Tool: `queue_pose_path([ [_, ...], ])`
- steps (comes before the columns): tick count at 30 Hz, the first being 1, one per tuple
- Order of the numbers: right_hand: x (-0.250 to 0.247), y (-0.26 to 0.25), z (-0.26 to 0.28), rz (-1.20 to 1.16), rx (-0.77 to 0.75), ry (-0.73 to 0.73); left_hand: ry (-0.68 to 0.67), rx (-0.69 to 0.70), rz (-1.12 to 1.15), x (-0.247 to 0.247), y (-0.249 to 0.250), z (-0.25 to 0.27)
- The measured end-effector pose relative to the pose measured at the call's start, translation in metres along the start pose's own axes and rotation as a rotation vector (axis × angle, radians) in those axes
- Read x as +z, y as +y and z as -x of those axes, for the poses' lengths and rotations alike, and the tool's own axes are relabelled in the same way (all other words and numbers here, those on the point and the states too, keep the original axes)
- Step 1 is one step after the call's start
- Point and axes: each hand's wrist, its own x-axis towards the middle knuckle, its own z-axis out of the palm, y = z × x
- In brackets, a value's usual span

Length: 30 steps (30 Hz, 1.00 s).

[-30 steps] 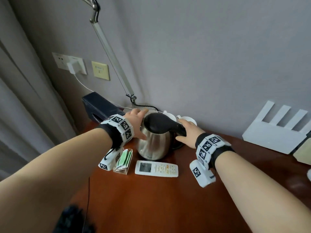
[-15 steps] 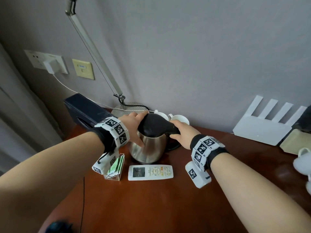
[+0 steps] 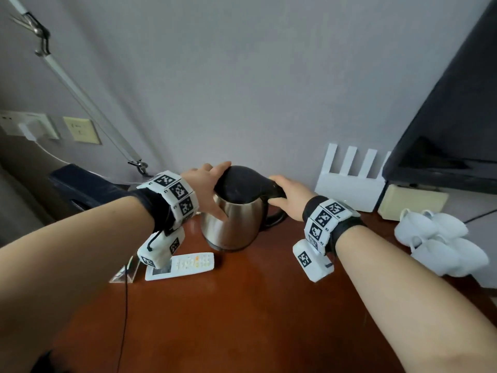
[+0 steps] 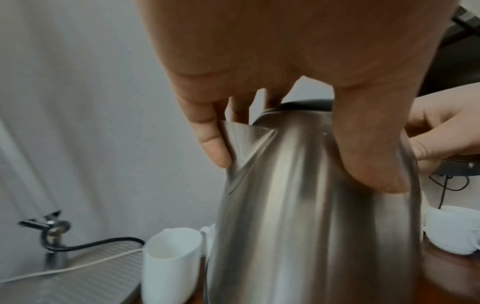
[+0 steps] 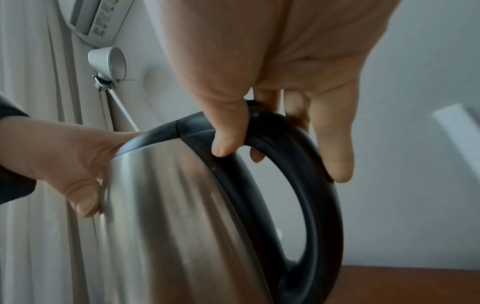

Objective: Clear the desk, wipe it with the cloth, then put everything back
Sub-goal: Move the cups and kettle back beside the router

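Starting at the left, a remote [image 3: 179, 266] and a clear stand [image 3: 126, 274] lay on the counter [image 3: 242, 319] just below the left hand [image 3: 207, 191], whose thumb and fingers curled round the steel body of the kettle [image 3: 234, 219]; that polished wall looked slippery, so a loose squeeze could let it slide. The kettle seemed lifted and tilted, so any water inside might spill. The right hand [image 3: 289, 196] was wrapped round the black handle [image 5: 306, 164]. Farther right, white cups [image 3: 441, 240] sat near enough for a swinging kettle to strike them.
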Motion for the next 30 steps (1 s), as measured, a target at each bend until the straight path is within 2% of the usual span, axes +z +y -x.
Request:
queue_pose_path([
  [9, -0.062, 0.156, 0.079, 0.029, 0.112, 0.011, -0.042, 0.109, 0.067, 0.03, 0.18, -0.037],
  [15, -0.088, 0.236, 0.104, 0.049, 0.167, 0.033, -0.056, 0.126, 0.088, 0.051, 0.267, -0.065],
  [21, -0.101, 0.288, 0.089, 0.006, 0.195, 0.02, -0.101, 0.112, 0.097, 0.057, 0.306, -0.104],
  [30, -0.094, 0.336, 0.041, -0.103, 0.242, -0.022, -0.113, 0.101, 0.139, 0.085, 0.308, -0.169],
])
